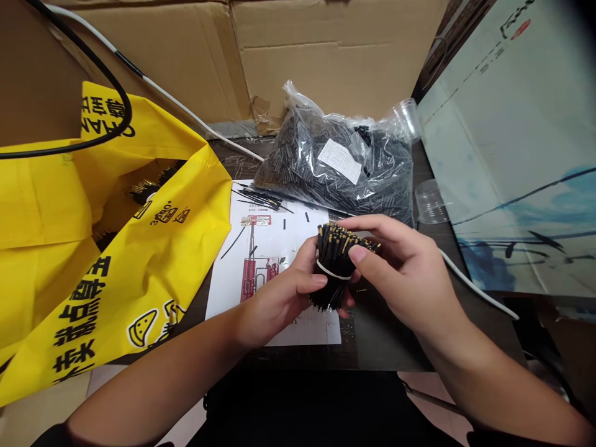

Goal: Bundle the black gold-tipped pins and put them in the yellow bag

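A thick bundle of short black wires [333, 254] with gold-coloured tips stands roughly upright, bound by a white band [333, 270]. My left hand [298, 279] wraps round its lower left side, with the thumb near the band. The thumb and fingers of my right hand [400, 261] close on the bundle's upper right edge. Below the hands and to the left lies a white printed sheet [223, 279]. Loose black wires [263, 198] and a few small black pieces are scattered on it.
A clear bag full of small black tubes [344, 167] lies behind the hands. At the left is an open yellow bag [186, 205] with more wire bundles inside. Clear plastic cups [433, 202] stand at the right, near white cables [479, 288]. Cardboard [326, 56] rises behind.
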A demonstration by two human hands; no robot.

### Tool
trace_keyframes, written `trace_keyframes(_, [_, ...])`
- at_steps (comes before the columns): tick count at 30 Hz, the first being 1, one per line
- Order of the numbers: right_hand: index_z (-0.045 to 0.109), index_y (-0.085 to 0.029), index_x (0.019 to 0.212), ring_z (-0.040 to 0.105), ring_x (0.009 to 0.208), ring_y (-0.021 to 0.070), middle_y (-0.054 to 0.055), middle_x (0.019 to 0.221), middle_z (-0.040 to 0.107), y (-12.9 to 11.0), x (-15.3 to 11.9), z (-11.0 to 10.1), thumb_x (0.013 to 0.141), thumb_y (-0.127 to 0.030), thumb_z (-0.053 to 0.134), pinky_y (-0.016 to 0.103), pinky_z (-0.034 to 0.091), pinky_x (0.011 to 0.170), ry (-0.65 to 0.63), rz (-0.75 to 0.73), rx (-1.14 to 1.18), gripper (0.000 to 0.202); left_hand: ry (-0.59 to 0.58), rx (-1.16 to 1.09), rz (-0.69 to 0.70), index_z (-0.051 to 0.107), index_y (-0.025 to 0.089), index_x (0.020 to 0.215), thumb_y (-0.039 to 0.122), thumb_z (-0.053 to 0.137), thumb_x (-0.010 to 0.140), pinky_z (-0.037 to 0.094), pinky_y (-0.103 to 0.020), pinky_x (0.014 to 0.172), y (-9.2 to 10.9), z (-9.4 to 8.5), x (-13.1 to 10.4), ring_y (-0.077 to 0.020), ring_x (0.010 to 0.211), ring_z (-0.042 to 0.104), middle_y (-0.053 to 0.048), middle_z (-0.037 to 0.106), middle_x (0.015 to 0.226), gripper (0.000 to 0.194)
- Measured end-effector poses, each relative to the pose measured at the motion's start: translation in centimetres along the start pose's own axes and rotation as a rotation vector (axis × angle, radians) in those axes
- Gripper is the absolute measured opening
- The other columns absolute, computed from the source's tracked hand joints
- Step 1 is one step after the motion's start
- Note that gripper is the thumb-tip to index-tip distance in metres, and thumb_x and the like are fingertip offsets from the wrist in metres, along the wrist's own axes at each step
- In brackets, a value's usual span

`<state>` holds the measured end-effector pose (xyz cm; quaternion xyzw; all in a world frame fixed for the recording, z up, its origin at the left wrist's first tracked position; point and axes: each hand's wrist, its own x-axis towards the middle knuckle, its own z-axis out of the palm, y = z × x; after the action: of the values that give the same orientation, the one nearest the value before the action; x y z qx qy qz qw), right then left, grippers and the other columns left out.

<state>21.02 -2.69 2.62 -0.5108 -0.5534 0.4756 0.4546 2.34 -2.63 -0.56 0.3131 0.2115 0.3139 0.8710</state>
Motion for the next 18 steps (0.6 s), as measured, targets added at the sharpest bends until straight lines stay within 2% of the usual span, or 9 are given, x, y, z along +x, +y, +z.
trace_keyframes(6, [0.075, -0.022, 0.11, 0.065, 0.048, 0.0134, 0.003, 0.082, 0.076, 0.03, 0.05, 0.02, 0.085, -0.039, 0.08, 0.024, 0.053, 0.04, 0.008, 0.034, -0.096, 0.031, -0.013, -0.014, -0.033, 0.042, 0.023, 0.136, 0.033, 0.058, 0.087, 0.048, -0.042, 0.087, -0.17, -0.1, 0.11, -0.0239, 0.092, 0.066, -0.008, 0.065, 0.109, 0.052])
trace_keyframes(9, [0.075, -0.022, 0.107, 0.065, 0.048, 0.0142, 0.003, 0.078, 0.075, -0.04, 0.05, 0.05, 0.088, -0.037, 0.077, 0.025, 0.055, 0.041, 0.018, 0.025, -0.086, 0.025, -0.034, -0.05, -0.05, 0.041, 0.022, 0.135, 0.032, 0.057, 0.086, 0.048, -0.042, 0.085, 0.08, 0.02, 0.2, -0.0237, 0.086, 0.067, -0.008, 0.067, 0.103, 0.053])
trace_keyframes(13, [0.076, -0.024, 0.102, 0.07, 0.056, 0.0163, 0.003, 0.083, 0.077, -0.25, 0.01, 0.15, 0.088, -0.032, 0.076, 0.027, 0.059, 0.045, 0.044, -0.024, -0.071, 0.016, -0.052, -0.078, -0.08, 0.038, 0.02, 0.14, 0.036, 0.055, 0.084, 0.049, -0.041, 0.08, 0.54, 0.21, 0.25, -0.0249, 0.081, 0.068, -0.009, 0.069, 0.099, 0.06])
trace_keyframes(18, [0.073, -0.023, 0.104, 0.066, 0.043, 0.0152, 0.0, 0.074, 0.076, -0.41, -0.05, 0.29, 0.09, -0.029, 0.072, 0.027, 0.056, 0.039, -0.005, 0.025, 0.015, 0.015, -0.058, -0.075, -0.091, 0.037, 0.02, 0.142, 0.036, 0.054, 0.084, 0.05, -0.039, 0.078, 0.54, 0.37, 0.14, -0.0233, 0.079, 0.067, -0.009, 0.07, 0.098, 0.062])
